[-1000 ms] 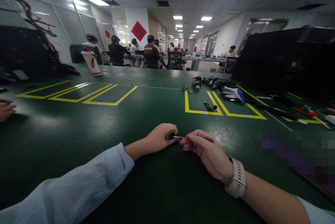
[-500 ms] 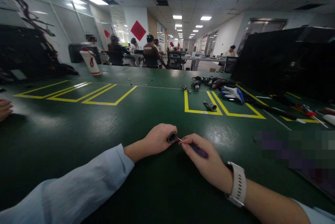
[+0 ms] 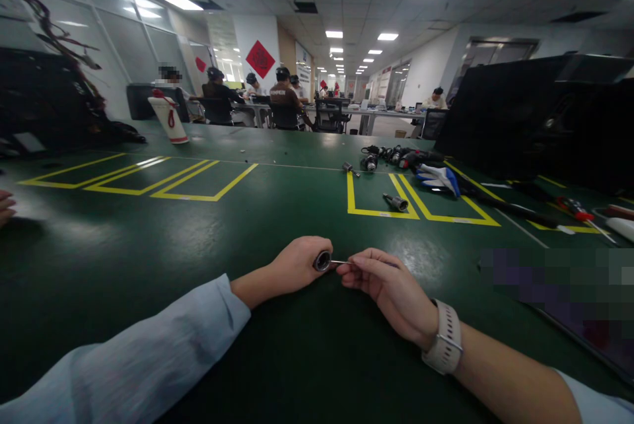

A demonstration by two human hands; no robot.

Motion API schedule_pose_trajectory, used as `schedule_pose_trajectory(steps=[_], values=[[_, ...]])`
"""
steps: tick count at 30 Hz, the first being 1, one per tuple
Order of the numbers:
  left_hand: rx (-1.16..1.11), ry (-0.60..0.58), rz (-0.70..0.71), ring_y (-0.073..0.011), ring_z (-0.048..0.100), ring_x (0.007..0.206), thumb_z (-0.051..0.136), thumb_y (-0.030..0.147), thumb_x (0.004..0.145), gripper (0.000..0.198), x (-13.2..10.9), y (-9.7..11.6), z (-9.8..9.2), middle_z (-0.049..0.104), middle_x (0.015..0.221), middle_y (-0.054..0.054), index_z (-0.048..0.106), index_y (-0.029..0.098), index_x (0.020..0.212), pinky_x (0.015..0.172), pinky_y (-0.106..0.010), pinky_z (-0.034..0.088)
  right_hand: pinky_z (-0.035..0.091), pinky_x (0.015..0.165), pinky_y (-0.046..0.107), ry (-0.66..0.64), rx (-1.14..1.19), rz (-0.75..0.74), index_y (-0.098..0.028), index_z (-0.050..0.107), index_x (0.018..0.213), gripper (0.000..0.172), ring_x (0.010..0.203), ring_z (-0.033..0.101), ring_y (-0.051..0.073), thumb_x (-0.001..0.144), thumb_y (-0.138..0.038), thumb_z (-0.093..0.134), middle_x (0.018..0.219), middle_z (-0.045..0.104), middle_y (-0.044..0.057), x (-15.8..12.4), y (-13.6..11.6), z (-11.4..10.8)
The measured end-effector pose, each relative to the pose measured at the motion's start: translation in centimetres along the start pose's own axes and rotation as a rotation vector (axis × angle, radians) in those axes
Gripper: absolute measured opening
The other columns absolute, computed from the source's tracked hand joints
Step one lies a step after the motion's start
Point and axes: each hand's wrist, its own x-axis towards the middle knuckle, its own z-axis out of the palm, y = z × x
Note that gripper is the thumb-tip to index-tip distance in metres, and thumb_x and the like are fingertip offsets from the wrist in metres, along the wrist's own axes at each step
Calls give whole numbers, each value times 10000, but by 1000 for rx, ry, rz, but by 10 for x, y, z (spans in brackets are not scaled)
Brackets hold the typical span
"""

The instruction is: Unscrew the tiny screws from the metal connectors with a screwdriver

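Note:
In the middle of the head view, my left hand [image 3: 297,264] is closed around a dark, round metal part [image 3: 322,261], whose hollow ring-shaped end faces me. Just right of it, my right hand [image 3: 384,279] pinches a small screwdriver [image 3: 341,262]. Its thin metal shaft points left, and the tip is at the rim of the ring. The fingers hide most of its purplish handle. Farther up the table lies a grey metal cylinder with a narrow shank [image 3: 396,202], inside a yellow taped outline. A smaller similar part [image 3: 349,168] lies beyond it.
The green table [image 3: 208,246] bears yellow tape outlines. Dark metal parts [image 3: 396,154], a blue-white glove [image 3: 438,179] and a red-handled screwdriver [image 3: 577,209] lie at the right. A white cup [image 3: 169,119] stands back left. Another person's hand [image 3: 4,206] shows at the left edge.
My right hand has turned, so the screwdriver's shaft now lies nearly level and its handle is mostly hidden. My left hand still holds the round part in nearly the same spot.

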Motion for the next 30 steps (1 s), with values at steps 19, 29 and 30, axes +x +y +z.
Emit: schedule_pose_trajectory(steps=[19,29,30], values=[[-40,37,-54,-118,500,609,549,217,755,71,-2,0,-1,542,683,17,513,164,724,542,-224,354,448,813,354,-15,-174,-187,-161,627,812,135,830,610,169,812,-286,575,895,683,55,-4,8,-1],[20,17,101,-128,522,673,549,166,757,50,-2,0,1,552,708,12,517,162,719,646,-250,386,456,731,347,23,-610,-311,-170,643,758,155,764,603,179,802,-300,571,788,661,39,-9,-1,4],[19,13,107,-127,522,675,544,155,759,45,-3,0,1,553,711,12,517,160,723,652,-251,387,458,741,348,15,-539,-287,-167,639,756,152,765,605,176,800,-296,573,792,667,41,-8,-1,3]])
